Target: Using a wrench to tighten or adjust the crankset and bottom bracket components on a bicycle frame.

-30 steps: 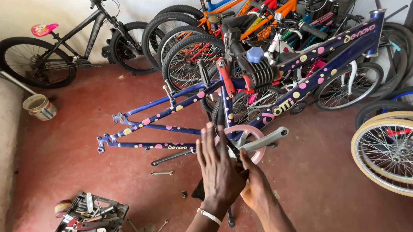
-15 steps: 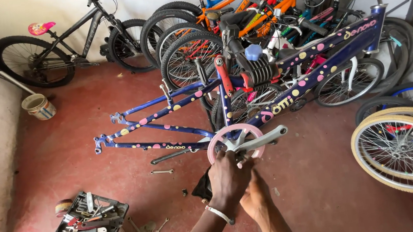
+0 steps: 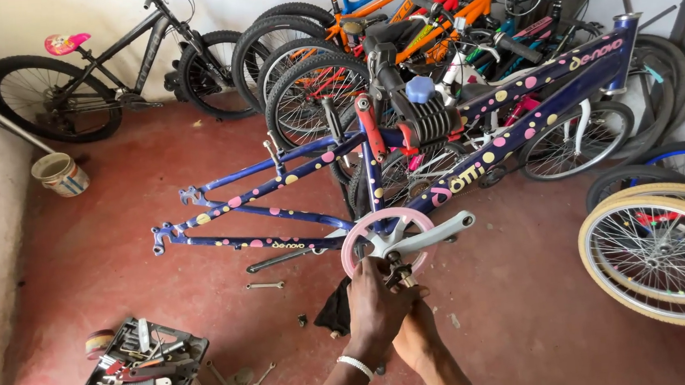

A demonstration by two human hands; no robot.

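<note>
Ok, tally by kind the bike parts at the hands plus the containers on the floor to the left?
Blue spotted bike frame: 1
Pink chainring: 1
Silver crank arm: 1
Tool tray: 1
Bucket: 1
Total: 5

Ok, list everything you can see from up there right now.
bike frame: one, dark blue with dots, wheel-less, centre
chainring: one, pink, on frame
crank arm: one, silver, pointing right
parked bikes: several, black, orange, blue, along back wall
loose wheels: at least two, cream and blue tyres, right
tool tray: one, dark, bottom left
spanner: one, silver, on floor
bucket: one, pale, left wall
left hand: at crank axle
right hand: beside it
</note>
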